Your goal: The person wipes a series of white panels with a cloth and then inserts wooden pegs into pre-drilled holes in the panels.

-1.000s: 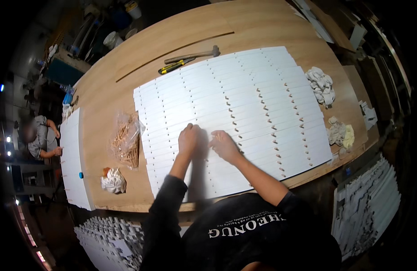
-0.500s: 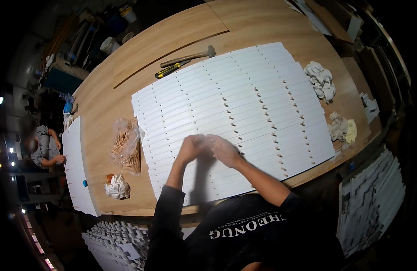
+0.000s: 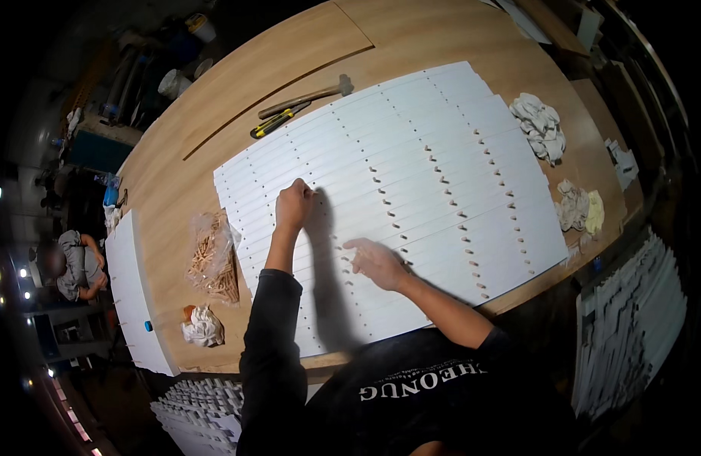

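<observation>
White panel strips (image 3: 434, 228) lie side by side, crossed by rows of small holes. Wooden dowels (image 3: 462, 216) stand up from several of the rows on the right half. Above a row of holes left of the middle, my left hand (image 3: 292, 205) is closed, its fingertips low over the strips; whatever it holds is hidden. My right hand (image 3: 378, 264) hovers nearer to me, index finger and thumb stretched apart, slightly blurred, and no object shows between them. Left of the strips, a clear plastic bag (image 3: 212, 254) full of loose dowels sits on the wooden table (image 3: 164, 182).
Beyond the strips lie a hammer (image 3: 308, 97) and a yellow-black utility knife (image 3: 278, 121). Crumpled white cloths (image 3: 539, 128) rest at the right, another cloth (image 3: 204, 327) near the bag. A co-worker (image 3: 80, 262) works at the far left. Stacked strips (image 3: 631, 334) stand beside the table.
My hands were together over the strips and have come apart. The left moved away from me and left; the right shifted slightly nearer and its fingers spread.
</observation>
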`<state>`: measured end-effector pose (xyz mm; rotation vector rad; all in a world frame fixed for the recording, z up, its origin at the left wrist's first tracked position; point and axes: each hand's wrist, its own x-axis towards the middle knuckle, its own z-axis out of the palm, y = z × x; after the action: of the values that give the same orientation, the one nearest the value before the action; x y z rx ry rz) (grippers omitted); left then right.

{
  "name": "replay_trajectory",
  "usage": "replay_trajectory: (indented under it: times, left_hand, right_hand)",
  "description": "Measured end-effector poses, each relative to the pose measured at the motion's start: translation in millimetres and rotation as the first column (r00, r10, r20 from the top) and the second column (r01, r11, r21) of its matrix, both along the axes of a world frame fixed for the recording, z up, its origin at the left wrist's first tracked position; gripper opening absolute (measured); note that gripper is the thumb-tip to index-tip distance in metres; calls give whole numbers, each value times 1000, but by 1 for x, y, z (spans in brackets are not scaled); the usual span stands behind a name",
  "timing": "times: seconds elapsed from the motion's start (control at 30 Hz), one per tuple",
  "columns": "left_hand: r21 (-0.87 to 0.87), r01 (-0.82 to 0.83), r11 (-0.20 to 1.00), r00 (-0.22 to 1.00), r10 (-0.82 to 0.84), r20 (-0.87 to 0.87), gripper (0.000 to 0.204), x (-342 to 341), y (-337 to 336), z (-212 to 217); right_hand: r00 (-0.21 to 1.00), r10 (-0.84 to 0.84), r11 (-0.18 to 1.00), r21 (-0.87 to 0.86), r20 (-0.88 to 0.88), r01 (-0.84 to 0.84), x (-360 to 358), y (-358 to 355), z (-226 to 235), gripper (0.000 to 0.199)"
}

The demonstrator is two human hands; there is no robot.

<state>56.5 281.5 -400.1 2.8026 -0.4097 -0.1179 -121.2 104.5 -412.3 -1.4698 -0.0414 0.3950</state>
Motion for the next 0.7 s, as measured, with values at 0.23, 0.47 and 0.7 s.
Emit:
replay_trajectory:
  times: [0.23,0.47,0.7]
  left_hand:
    - [246,174,953,975,-201,90,9,5,-7,-13]
    - [-263,126,956,971,-65,229,21,-82,-22,15]
    - [-690,-258,676,884,-123,-451,17,-149,-28,18]
  right_hand:
    - [1000,4,999,-45,11,-4,5,9,-22,32]
    - [953,-292,956,8,-84,293,1,0,7,24]
    - [965,-259,962,-99,-45,253,0,-2,7,14]
